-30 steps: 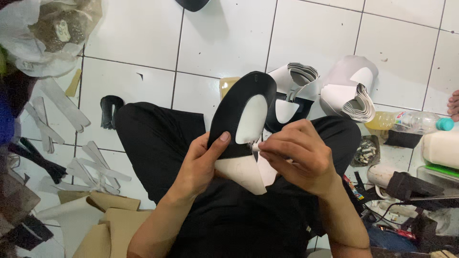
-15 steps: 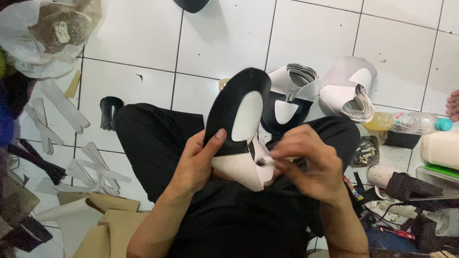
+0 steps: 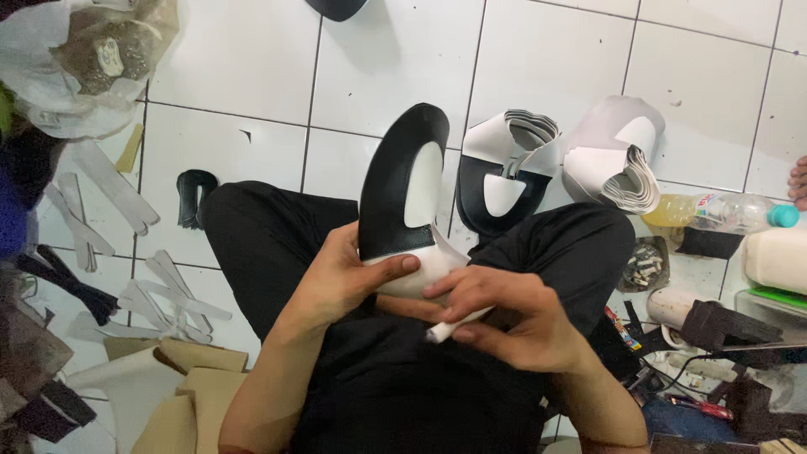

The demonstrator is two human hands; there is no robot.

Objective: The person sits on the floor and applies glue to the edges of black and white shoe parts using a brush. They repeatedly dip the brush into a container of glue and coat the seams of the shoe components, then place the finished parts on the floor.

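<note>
Two hands, both busy over the lap: the left hand (image 3: 340, 282) is clamped on the heel end of a black and white shoe upper (image 3: 402, 197), toe pointing up and away toward the tiled floor (image 3: 252, 76). Its lower white edge is mostly hidden behind the fingers. The right hand (image 3: 513, 315) is closed around a small white stick (image 3: 445, 329), hard to say what it is exactly, just below the upper. More stacked uppers (image 3: 504, 172) sit on the floor beyond the knee. Top left, a clear plastic bag (image 3: 84, 59) holds brownish stuff, cut off by the frame. A plastic bottle (image 3: 723, 213) with yellowish liquid lies at right.
</note>
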